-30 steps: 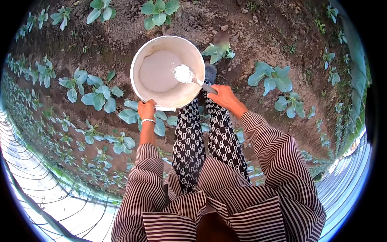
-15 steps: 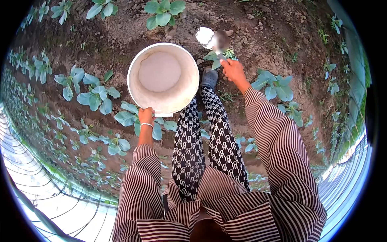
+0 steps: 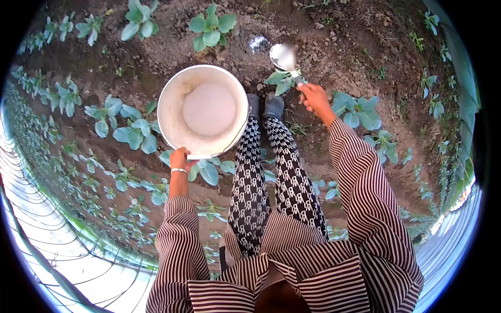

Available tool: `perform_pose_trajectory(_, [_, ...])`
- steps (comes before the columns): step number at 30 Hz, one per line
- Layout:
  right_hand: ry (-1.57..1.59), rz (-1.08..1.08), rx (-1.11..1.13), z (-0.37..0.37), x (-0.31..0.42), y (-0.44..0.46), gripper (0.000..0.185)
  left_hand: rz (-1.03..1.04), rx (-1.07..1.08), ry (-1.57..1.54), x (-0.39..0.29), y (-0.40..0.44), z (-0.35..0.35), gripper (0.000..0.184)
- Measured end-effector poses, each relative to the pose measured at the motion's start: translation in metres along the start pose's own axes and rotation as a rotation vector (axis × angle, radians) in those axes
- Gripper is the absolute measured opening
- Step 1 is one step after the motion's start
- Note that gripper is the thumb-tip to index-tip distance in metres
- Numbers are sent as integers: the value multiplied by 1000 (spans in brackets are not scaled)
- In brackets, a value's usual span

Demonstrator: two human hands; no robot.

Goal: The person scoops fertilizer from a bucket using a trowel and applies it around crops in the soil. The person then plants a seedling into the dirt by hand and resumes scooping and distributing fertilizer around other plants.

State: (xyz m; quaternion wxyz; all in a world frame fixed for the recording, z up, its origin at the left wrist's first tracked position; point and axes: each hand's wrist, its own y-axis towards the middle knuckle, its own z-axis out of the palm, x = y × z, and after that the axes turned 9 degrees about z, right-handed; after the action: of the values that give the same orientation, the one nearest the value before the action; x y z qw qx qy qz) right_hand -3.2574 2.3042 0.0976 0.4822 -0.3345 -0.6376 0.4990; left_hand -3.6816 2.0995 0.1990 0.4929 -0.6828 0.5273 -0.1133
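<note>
My left hand [image 3: 180, 157] is closed on the near edge of a white bucket [image 3: 166, 122], beside its handle grip. White granular material [image 3: 209, 109] covers the bucket's bottom. Out to the right, my right hand [image 3: 315, 99] grips the grey handle of a large spoon [image 3: 282, 55], whose bowl is partly blurred and has white material in it. The spoon is above the soil, just beyond a small leafy plant [image 3: 281, 80]. A small patch of white powder [image 3: 258, 44] lies on the ground to the left of the spoon.
Rows of leafy seedlings [image 3: 133, 133] run along the brown soil, with one plant [image 3: 212, 27] ahead of the bucket. More plants [image 3: 360, 110] grow to the right of my right hand. My shoes [image 3: 273, 106] stand between plants. Plastic sheeting [image 3: 462, 78] borders the right side.
The spoon has drawn back to the right, and the white material near its tip now shows as a smaller patch on the soil. The bucket has shifted slightly left and nearer; my feet show closer together.
</note>
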Motion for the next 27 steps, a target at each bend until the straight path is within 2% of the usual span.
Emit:
perform_pose_trajectory(3, [0, -36, -2, -22, 13, -48, 33, -50, 48, -104, -30, -50, -47, 44])
perform_pose_trajectory(4, [-21, -49, -15, -28, 15, -61, 33, -43, -1, -103, -39, -68, -62, 36])
perform_pose_trajectory(8, [-32, -74, -12, -48, 20, -109, 31, -84, -29, -236, -51, -103, -140, 36])
perform_pose_trajectory(9, [-14, -69, -12, -49, 24, -120, 29, -35, -34, -244, -61, -126, -145, 36])
perform_pose_trajectory(13, [94, -40, -21, -39, 33, -166, 32, -78, -61, -379, -69, -130, -178, 27])
perform_pose_trajectory(17, [253, 2, 20, -14, 56, -195, 34, -40, -160, -451, -82, -98, -204, 26])
perform_pose_trajectory(21, [386, 15, -15, 23, 102, -222, 35, -106, -196, -417, -128, -47, -240, 26])
perform_pose_trajectory(22, [423, 16, -16, 32, 109, -227, 35, -158, -189, -430, -133, -29, -255, 28])
perform_pose_trajectory(26, [499, -8, -85, 56, 151, -240, 35, -124, -79, -443, -152, -3, -269, 28])
perform_pose_trajectory(27, [521, -1, -76, 58, 155, -243, 34, -127, -38, -360, -159, 4, -271, 27])
